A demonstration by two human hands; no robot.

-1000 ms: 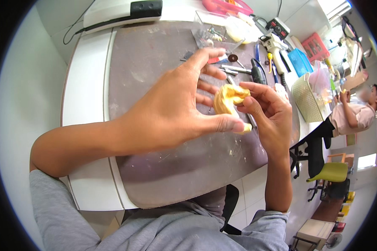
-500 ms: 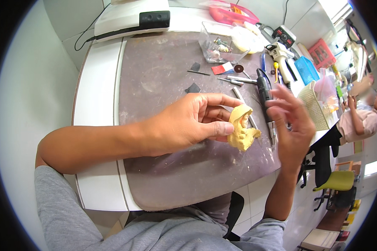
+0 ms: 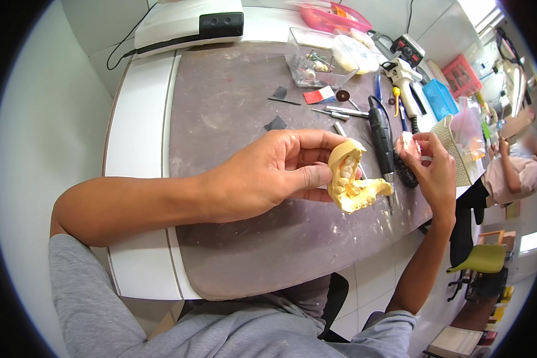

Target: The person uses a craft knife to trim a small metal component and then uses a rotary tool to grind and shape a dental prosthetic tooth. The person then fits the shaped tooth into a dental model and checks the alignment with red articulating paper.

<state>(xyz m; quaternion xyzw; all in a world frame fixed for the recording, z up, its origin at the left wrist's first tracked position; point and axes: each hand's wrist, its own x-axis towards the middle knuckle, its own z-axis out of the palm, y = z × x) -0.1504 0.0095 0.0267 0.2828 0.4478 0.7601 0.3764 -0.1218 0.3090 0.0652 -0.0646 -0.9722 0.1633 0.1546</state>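
Observation:
My left hand [image 3: 277, 167] is closed around a yellow plaster dental model [image 3: 353, 198], thumb in front and fingers behind. The model stands tilted above the bench mat [image 3: 244, 256], its two tooth-bearing arches spread apart in a V. At the right edge of the mat my right hand [image 3: 435, 170] pinches a small pink and white piece [image 3: 407, 145] between thumb and fingers; its exact kind is unclear. Between the hands lies a black handpiece [image 3: 380, 128] with a metal tip, and its coiled cord runs beneath the right hand.
Metal instruments [image 3: 346, 111], a brown disc [image 3: 342, 95] and dark paper scraps [image 3: 275, 123] lie beyond the model. Farther back are a clear plastic box [image 3: 322, 74] and a pink tray [image 3: 334, 21]. Baskets [image 3: 453, 140] line the right, where another person [image 3: 516, 161] sits.
My right hand has moved right and now grips the pink and white piece. The yellow model has turned in my left hand, its arches showing more widely apart.

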